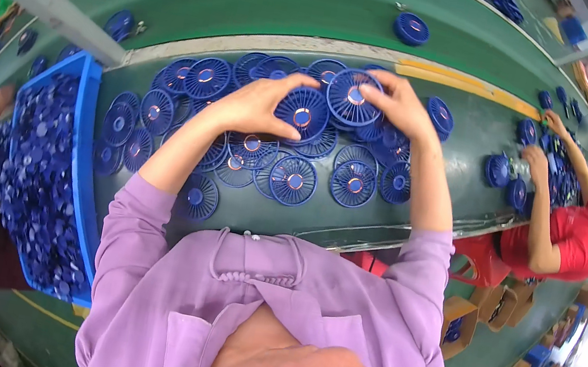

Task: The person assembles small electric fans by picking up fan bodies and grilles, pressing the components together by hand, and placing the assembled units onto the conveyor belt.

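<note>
Both of my hands reach over a spread of round blue fan grilles on the green work table. My left hand [264, 106] is curved round one blue fan grille [291, 122], its thumb at the near rim and its fingers at the far rim. In my right hand [404, 107] is another blue fan grille [341, 105], raised and tilted, thumb on its front near the hub. The two grilles are close side by side. Loose grilles, such as one fan grille [294, 180] with a copper-coloured ring round its hub, lie overlapping beneath and around my hands.
At left stands a blue crate [85, 139] full of small blue plastic parts. Beyond the table, a green conveyor belt [287, 1] carries a blue fan part [412, 29]. A co-worker in a red shirt [563, 239] handles similar parts at right; another person's arms show far left.
</note>
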A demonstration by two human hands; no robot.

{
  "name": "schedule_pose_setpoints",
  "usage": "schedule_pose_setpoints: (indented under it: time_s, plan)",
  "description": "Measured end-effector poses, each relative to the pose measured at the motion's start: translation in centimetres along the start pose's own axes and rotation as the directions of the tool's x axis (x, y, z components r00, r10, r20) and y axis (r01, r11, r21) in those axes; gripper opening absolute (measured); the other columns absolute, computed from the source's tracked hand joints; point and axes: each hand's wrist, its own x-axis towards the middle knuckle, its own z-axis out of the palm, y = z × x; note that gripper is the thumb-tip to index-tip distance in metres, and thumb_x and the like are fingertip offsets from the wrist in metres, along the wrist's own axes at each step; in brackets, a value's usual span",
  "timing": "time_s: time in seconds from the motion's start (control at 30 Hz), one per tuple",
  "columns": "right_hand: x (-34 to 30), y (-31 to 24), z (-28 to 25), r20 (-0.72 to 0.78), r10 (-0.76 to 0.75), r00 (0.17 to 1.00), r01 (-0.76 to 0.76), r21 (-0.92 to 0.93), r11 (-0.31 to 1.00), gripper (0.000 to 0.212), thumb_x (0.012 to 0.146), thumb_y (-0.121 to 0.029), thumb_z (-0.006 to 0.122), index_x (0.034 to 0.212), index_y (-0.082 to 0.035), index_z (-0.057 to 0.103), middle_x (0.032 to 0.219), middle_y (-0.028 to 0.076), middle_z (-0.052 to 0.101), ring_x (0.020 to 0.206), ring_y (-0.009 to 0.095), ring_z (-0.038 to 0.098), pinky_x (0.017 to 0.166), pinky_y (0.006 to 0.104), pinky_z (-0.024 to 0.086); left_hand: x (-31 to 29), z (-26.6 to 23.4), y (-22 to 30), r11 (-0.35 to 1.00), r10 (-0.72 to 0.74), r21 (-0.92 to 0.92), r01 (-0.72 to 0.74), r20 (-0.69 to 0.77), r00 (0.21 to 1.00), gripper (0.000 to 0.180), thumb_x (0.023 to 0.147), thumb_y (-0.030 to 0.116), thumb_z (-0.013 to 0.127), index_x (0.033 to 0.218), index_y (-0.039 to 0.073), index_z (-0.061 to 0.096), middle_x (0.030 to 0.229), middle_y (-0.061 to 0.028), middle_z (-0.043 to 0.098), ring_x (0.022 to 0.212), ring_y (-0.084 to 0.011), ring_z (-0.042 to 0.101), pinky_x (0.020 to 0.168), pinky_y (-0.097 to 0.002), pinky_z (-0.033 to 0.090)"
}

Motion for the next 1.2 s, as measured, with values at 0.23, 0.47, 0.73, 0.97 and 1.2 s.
schedule_pose_setpoints:
  time_s: [0.23, 0.47, 0.73, 0.97, 1.2]
  plan:
    - [-0.8, -2.2, 5.3, -0.174, -0.378, 0.909, 0.291, -0.386, 0.876, 0.039, 0.078, -0.023, 0.072, 0.111, -0.003, 0.064, 0.109, 0.015, 0.063, 0.104, 0.030, 0.060, 0.092, 0.0360, 0.045, -5.6, 1.5, -0.1, 0.890, 0.057, 0.449, 0.079, -0.280, 0.958, 0.074, 0.068, 0.027, 0.079, 0.132, 0.011, 0.047, 0.135, -0.0176, 0.046, 0.125, -0.0366, 0.041, 0.105, -0.0446, 0.035]
    - [0.2, -1.0, 4.9, -0.180, -0.259, 0.949, 0.288, 0.162, 0.944, 0.016, 0.080, -0.007, 0.069, 0.093, 0.002, 0.066, 0.115, 0.013, 0.064, 0.104, 0.019, 0.060, 0.090, 0.0310, 0.046, -8.3, -3.3, -4.0, 0.927, -0.003, 0.321, 0.193, -0.510, 0.860, 0.048, 0.082, 0.028, 0.067, 0.124, 0.008, 0.055, 0.132, -0.0208, 0.050, 0.124, -0.0370, 0.045, 0.104, -0.0439, 0.036]
    - [1.2, -2.2, 4.6, -0.175, -0.097, 0.980, 0.189, 0.657, 0.730, 0.013, 0.091, -0.008, 0.059, 0.100, 0.000, 0.059, 0.095, 0.008, 0.067, 0.082, 0.014, 0.064, 0.076, 0.0274, 0.054, -8.7, -17.3, -19.8, 0.658, -0.019, 0.418, 0.626, -0.822, 0.569, 0.046, 0.080, 0.007, 0.058, 0.125, 0.016, 0.054, 0.136, -0.0152, 0.047, 0.124, -0.0372, 0.045, 0.102, -0.0471, 0.039]
    - [2.4, -2.7, 5.8, -0.124, -0.030, 0.992, 0.099, 0.602, 0.792, 0.024, 0.086, -0.011, 0.067, 0.105, -0.001, 0.059, 0.097, 0.009, 0.066, 0.082, 0.013, 0.063, 0.075, 0.0265, 0.052, -7.6, -22.3, -21.6, 0.291, -0.428, 0.513, 0.808, -0.685, 0.589, 0.024, 0.087, 0.016, 0.055, 0.108, 0.022, 0.065, 0.143, -0.0079, 0.041, 0.137, -0.0332, 0.030, 0.104, -0.0568, 0.032]
    - [7.5, -6.2, 8.0, -0.057, -0.139, 0.989, 0.148, 0.539, 0.829, 0.046, 0.082, -0.007, 0.069, 0.124, -0.001, 0.053, 0.110, 0.008, 0.061, 0.097, 0.015, 0.060, 0.084, 0.0274, 0.050, -8.3, -20.3, -20.8, 0.765, -0.176, 0.230, 0.601, -0.824, 0.539, 0.031, 0.087, 0.021, 0.061, 0.109, 0.006, 0.047, 0.079, -0.0146, 0.066, 0.081, -0.0349, 0.066, 0.073, -0.0432, 0.050]
